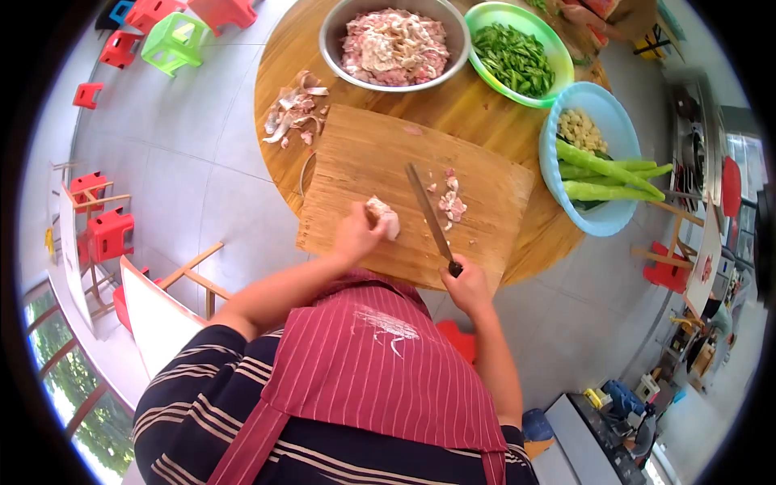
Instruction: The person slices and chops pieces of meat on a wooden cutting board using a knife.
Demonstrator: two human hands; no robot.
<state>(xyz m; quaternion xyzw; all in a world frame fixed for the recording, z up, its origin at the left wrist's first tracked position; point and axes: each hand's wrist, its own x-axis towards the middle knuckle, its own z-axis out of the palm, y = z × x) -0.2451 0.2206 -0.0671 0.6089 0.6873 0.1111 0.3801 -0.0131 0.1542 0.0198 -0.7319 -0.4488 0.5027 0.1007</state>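
My left hand point(358, 234) is closed on a pale pink piece of meat point(383, 218) at the near left part of a wooden cutting board point(356, 153). In my right hand point(469, 284) is the dark handle of a kitchen knife point(428, 212). Its blade points away from me, over the middle of the board and apart from the meat I hold. Just right of the blade lie small cut bits of meat point(453, 206). Strips of fatty trimmings point(293, 109) are heaped on the table past the board's far left corner.
On the round wooden table point(283, 174) stand a metal bowl point(326, 40) of minced meat, a green bowl point(563, 61) of chopped green vegetables and a blue basin point(626, 214) with long green vegetables and pale cubes. Another person's hand point(594, 20) is at the far right. Red stools point(111, 234) stand left.
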